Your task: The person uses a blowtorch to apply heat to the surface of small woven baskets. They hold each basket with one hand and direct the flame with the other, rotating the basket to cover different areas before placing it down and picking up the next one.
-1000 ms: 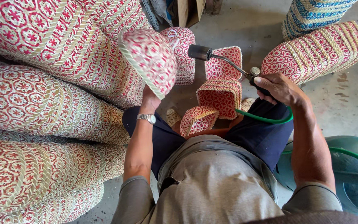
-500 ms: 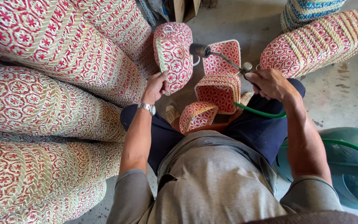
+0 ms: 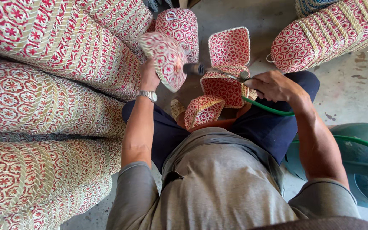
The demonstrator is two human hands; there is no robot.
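Stacks of red-and-cream woven baskets (image 3: pixel 43 98) fill the person's left side, a green gas cylinder (image 3: pixel 354 162) stands on the concrete floor (image 3: pixel 346 93) at the right, and an open lidded basket (image 3: pixel 226 81) sits between the knees. The left hand (image 3: pixel 149 79) is closed around a small woven basket (image 3: pixel 165 59), raised just beside the nozzle of the torch (image 3: pixel 209 71), which the right hand (image 3: pixel 273 87) grips tightly, its green hose (image 3: pixel 269 108) trailing back. Singeing cleanly probably calls for turning the basket steadily and never lingering on one spot.

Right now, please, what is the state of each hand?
Left hand: closed, holding up a red-and-cream woven basket lid.
Right hand: closed on the handle of a gas torch, its nozzle at the lid.
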